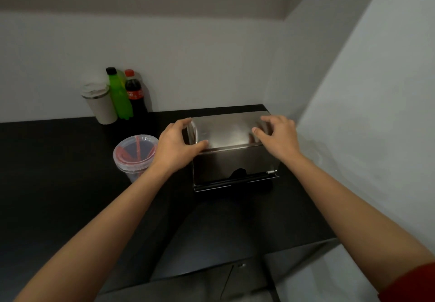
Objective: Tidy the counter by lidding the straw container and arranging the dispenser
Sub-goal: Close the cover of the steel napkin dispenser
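In the head view, the left hand [175, 146] and right hand [277, 137] clasped opposite top ends of the steel dispenser [233, 153]. The lidded straw container [134, 155] stood just outside the left wrist; a careless leftward shove could topple it.

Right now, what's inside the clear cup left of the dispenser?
Red straws show through the cup's clear lid, which is already on. The left hand covers its right edge, so the cup's lower part and any other contents cannot be seen.
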The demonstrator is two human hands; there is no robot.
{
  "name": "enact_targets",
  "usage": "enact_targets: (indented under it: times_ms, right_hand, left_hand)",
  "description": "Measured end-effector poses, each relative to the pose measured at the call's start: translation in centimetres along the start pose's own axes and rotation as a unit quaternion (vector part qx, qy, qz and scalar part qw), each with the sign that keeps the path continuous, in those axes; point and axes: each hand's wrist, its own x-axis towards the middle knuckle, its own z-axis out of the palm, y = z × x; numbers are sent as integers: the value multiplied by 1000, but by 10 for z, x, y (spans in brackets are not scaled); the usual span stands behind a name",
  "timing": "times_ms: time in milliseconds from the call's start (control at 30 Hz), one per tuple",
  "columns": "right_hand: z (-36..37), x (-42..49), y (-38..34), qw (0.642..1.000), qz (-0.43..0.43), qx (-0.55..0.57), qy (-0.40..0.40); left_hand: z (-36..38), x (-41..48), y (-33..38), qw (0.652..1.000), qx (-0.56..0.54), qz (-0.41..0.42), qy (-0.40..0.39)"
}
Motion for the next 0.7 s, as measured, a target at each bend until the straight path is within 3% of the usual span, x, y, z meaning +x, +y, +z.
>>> enact_targets:
  times_ms: [267,700]
  right_hand:
    - [7,-35,-34,999,-45,10,-29]
    - [61,-45,-122,993,-82,63,-62]
  left_hand:
    - [-23,-39,-15,996,-8,-11,85]
    - [-73,-36,-78,996,8,-40,75]
